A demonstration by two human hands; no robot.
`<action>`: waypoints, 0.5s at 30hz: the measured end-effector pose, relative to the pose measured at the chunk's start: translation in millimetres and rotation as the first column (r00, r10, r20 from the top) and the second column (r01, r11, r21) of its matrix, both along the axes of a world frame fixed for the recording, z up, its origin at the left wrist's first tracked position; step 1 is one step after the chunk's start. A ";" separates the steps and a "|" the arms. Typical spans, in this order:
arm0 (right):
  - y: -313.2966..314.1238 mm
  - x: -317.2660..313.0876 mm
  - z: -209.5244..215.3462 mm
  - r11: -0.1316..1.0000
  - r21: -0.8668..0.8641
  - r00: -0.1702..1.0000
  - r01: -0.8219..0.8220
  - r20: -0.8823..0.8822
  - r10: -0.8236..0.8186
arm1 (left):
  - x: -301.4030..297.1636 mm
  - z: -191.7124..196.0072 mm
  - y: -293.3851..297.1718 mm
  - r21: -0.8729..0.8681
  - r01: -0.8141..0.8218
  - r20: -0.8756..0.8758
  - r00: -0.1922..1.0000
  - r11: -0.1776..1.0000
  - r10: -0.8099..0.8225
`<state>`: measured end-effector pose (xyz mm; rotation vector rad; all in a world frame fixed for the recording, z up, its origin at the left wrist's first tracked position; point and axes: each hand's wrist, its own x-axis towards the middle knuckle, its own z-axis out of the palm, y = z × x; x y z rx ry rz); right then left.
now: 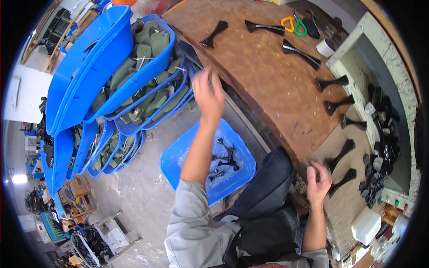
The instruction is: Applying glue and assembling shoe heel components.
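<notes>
Neither hand grasps anything that can be seen; left hand (pixel 208 94) is raised at 12 o'clock from picture centre, fingers spread and released, blurred at the tips; right hand (pixel 318 179) sits at 4 o'clock, fingers loosely curled over the edge of the wooden workbench (pixel 268 76), and whether it pinches something small cannot be told.

Nearest to the left hand, at its 9 o'clock, stand stacked blue crates (pixel 96 67) filled with grey-green moulded pieces (pixel 147 44); the crates lean on edge and the stack continues down to 8 o'clock.

Below the left forearm, at 6 o'clock from that hand, a blue tray (pixel 178 156) lies on the floor; a few dark metal parts (pixel 228 161) rest inside it, touching its bottom.

On the workbench, black flared parts (pixel 333 82) lie in a row along the 3 o'clock edge, well apart from one another; further black parts (pixel 214 33) lie at the far end, at 12 o'clock; scissors with yellow and green handles (pixel 294 24) and a white tape roll (pixel 325 47) lie at 1 o'clock.

Just beside the right hand, at its 3 o'clock, two black flared parts (pixel 342 154) lie near the bench edge; a heap of black pieces (pixel 382 147) fills the recess beyond.
</notes>
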<state>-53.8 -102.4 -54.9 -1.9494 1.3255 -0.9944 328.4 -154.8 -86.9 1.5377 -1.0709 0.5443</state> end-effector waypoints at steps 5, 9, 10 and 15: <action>5.2 13.6 3.6 0.998 0.046 0.997 -0.034 0.066 0.031 | 111.4 47.5 -121.4 0.713 -0.357 0.310 0.932 0.603 0.186; 3.8 5.6 5.7 1.000 0.023 0.999 0.015 0.036 -0.016 | 74.8 46.8 -130.1 0.752 -0.157 0.163 0.985 0.641 0.050; 3.5 4.0 2.7 0.999 0.021 0.999 0.029 0.043 -0.030 | 48.4 47.2 -113.0 0.680 -0.051 0.112 0.993 0.731 -0.035; -4.2 4.9 -0.9 0.961 0.258 0.972 -0.098 0.231 0.038 | -73.0 93.9 27.0 0.402 0.523 0.096 0.792 0.752 -0.602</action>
